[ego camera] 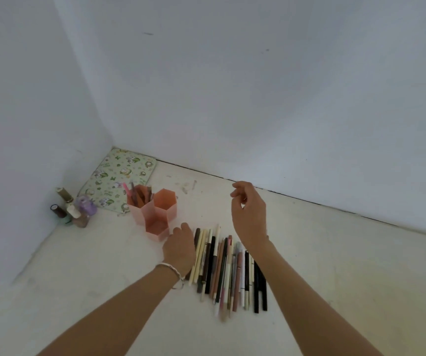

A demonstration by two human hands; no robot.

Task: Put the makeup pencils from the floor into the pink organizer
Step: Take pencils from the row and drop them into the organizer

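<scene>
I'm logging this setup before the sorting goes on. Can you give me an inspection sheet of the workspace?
Surface: pale floor, a few smudges near the far wall.
Job's things: pencils lie in a row on the floor; the pink organizer stands upright. Its rear-left cell holds some pencils, and the other two cells look empty.
Clutter: bottles grouped by the left wall; patterned mat in the corner.
Grippers: left hand at the row's left edge, fingertips hidden; right hand raised above the floor, fingers loosely curled, holding nothing seen.
Cables: nothing seen.
Surroundings: white walls meeting in a corner.
</scene>
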